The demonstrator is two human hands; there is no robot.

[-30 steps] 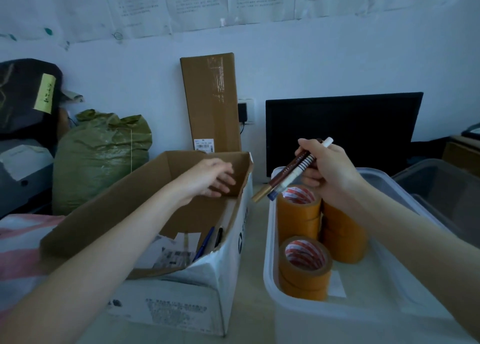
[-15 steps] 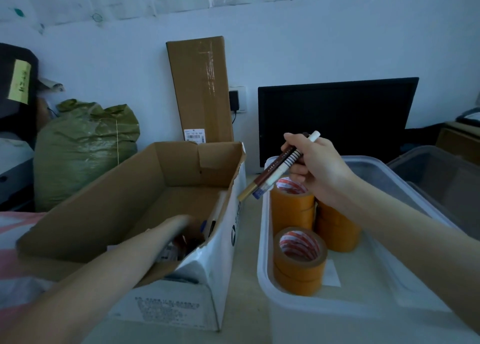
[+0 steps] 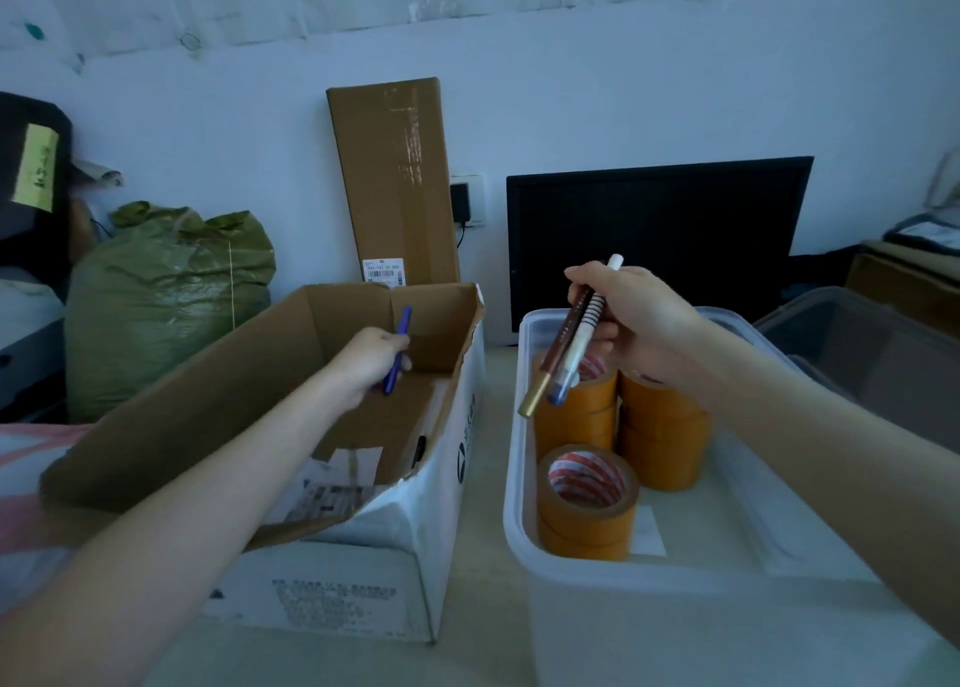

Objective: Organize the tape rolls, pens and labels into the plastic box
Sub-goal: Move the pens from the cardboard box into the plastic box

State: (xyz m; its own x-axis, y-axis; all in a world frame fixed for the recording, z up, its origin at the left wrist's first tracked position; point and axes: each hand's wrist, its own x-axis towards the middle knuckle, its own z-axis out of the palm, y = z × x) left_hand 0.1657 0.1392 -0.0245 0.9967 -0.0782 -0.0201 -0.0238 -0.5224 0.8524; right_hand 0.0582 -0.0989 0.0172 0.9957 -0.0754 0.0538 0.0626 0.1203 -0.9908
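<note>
My left hand [image 3: 370, 358] grips a blue pen [image 3: 397, 348] inside the cardboard box [image 3: 447, 484], clear of its walls; my right hand [image 3: 631, 323] clasps two pens [image 3: 569, 343] above the plastic box [image 3: 511, 484] rim.

The scene is dimly and evenly lit with a cold blue cast. Shadows are soft. Straight lines are bowed near the edges. Slight softness is noted throughout.
</note>
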